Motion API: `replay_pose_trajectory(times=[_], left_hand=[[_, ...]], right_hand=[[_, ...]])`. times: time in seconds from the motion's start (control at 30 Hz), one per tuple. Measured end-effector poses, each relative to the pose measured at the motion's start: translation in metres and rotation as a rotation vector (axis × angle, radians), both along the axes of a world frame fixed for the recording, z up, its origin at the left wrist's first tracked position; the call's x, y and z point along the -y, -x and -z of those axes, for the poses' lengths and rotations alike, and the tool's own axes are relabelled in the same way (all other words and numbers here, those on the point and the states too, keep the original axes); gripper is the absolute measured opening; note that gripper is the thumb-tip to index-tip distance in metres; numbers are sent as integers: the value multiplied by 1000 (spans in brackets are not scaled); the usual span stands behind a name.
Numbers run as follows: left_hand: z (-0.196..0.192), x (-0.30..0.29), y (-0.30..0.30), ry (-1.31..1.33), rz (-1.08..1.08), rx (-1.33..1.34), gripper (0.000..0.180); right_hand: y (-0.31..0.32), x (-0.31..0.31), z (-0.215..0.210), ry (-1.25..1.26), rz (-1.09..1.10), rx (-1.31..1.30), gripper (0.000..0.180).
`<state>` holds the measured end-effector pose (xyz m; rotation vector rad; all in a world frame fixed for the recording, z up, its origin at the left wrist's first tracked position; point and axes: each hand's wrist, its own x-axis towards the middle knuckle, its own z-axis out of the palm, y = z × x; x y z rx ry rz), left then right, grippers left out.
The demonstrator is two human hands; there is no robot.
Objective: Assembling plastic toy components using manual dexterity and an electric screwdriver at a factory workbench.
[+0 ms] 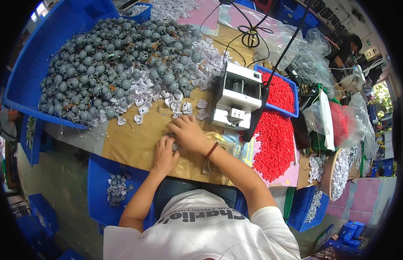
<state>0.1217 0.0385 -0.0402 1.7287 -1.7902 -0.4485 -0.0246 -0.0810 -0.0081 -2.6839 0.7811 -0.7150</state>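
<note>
Over the brown-covered table edge, my left hand (165, 156) has its fingers curled round a small grey rounded part (174, 147), mostly hidden by the hand. My right hand (187, 133), with a beaded bracelet on the wrist, is just beyond and to the right, almost touching the left. Its fingers are bent and drawn together; whatever they hold is hidden. Small white plastic pieces (186, 108) lie just past its fingertips. Farther left is a big heap of grey ball-shaped parts with thin wires (93, 69).
A white-and-black bench machine (237, 95) stands right of my hands. Beside it, red small parts fill a blue tray (295, 113) and form a loose pile (274, 149). A large blue bin (19, 93) borders the grey heap. Black cables hang overhead; another person (346, 47) is far right.
</note>
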Motion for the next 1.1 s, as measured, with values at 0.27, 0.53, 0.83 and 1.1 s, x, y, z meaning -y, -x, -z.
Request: replay_pose_trajectory(times=[0.27, 0.53, 0.83, 1.1], left_hand=[[20, -30, 1, 80, 3, -119, 43], [34, -8, -21, -33, -88, -737, 41], [-40, 60, -41, -231, 18, -1327, 40], [-16, 49, -51, -245, -4, -1219, 39]], right_hand=[[-38, 6, -4, -56, -208, -482, 37], [18, 7, -28, -367, 69, 172, 38], [64, -44, -16, -585, 43, 82, 39], [43, -37, -24, -162, 64, -4, 23]])
